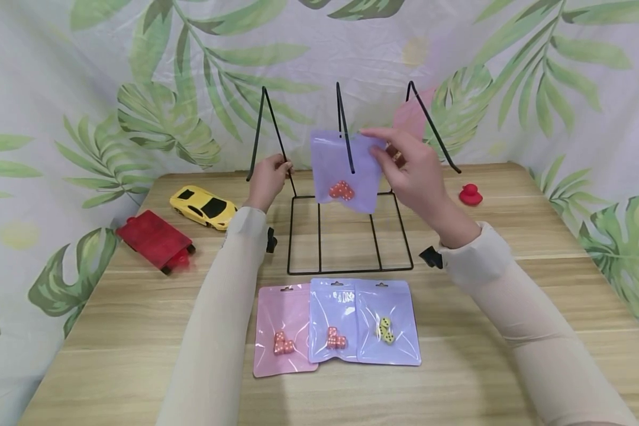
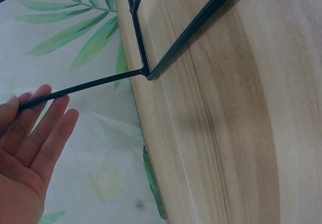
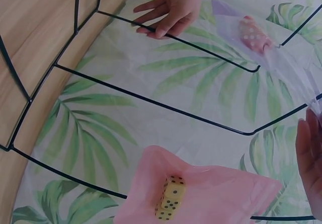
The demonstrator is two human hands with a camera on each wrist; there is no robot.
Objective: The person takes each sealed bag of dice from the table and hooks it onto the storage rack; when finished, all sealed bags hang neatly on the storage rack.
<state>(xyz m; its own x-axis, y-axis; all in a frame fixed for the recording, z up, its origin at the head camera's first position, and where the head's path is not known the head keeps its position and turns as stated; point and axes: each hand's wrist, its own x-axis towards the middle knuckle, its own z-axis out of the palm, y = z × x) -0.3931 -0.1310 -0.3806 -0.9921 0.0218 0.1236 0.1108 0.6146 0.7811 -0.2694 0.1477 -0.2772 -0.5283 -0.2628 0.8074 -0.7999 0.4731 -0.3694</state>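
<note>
A black wire rack (image 1: 350, 271) with three upright prongs stands on the table. My left hand (image 1: 268, 180) pinches its left upright between thumb and fingers, as the left wrist view shows the wire (image 2: 80, 87) at the fingertips. My right hand (image 1: 418, 171) pinches the upper right edge of a purple zip bag (image 1: 327, 160) at the middle prong. Red dice (image 1: 342, 190) lie in the bottom of that bag. On the right prong hangs a pink bag (image 3: 216, 189) with yellow dice (image 3: 171, 199), partly hidden behind my right hand in the head view.
In front of the rack lie a pink bag (image 1: 266, 319) with red dice, a purple bag (image 1: 325, 307) with red dice and a purple bag (image 1: 399, 307) with yellow dice. A yellow toy car (image 1: 205, 207) and a red toy vehicle (image 1: 154, 236) sit left, a red toy duck (image 1: 470, 195) right.
</note>
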